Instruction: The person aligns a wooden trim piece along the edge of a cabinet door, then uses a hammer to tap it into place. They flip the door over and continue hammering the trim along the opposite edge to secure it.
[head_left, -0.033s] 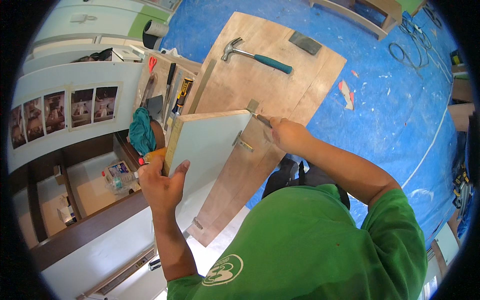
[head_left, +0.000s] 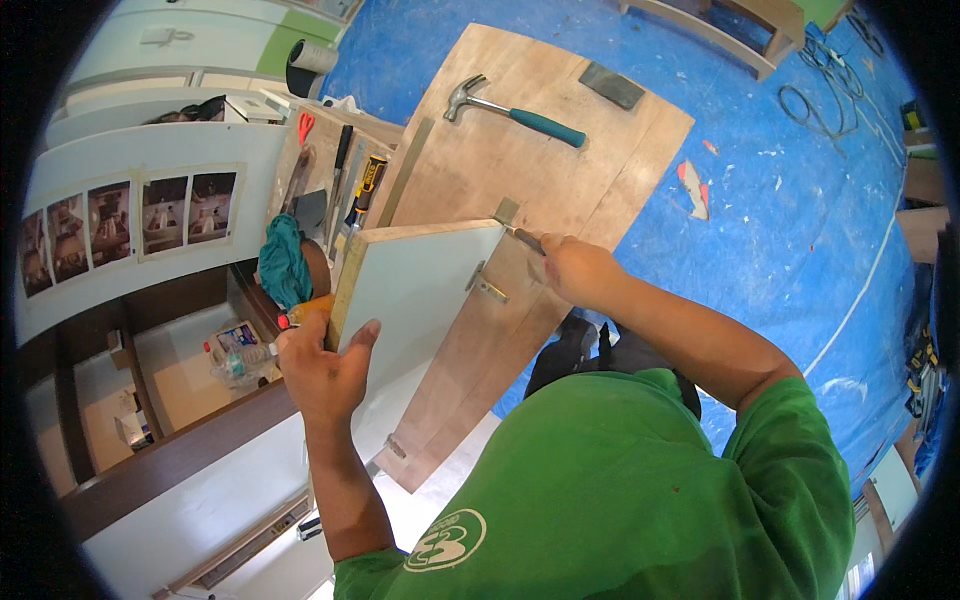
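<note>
A pale blue-grey panel [head_left: 425,275] with a raw wood edge stands on its edge on the plywood worktop [head_left: 560,110]. My left hand [head_left: 328,365] grips its near left end, thumb against the face and fingers around the edge. My right hand [head_left: 578,270] is closed round the handle of a slim hand tool [head_left: 527,239], whose tip meets the panel's far right corner. What kind of tool it is, I cannot tell. A small tan square piece [head_left: 506,210] shows beside that corner. A metal hinge [head_left: 489,288] sits at the panel's right edge.
A claw hammer [head_left: 515,115] and a dark flat block [head_left: 610,86] lie on the worktop. Left of it are a yellow-black tool [head_left: 366,188], a teal cloth [head_left: 284,265] and a cabinet [head_left: 175,440]. Blue sheeting [head_left: 760,250] covers the floor, with cables [head_left: 825,90] on it.
</note>
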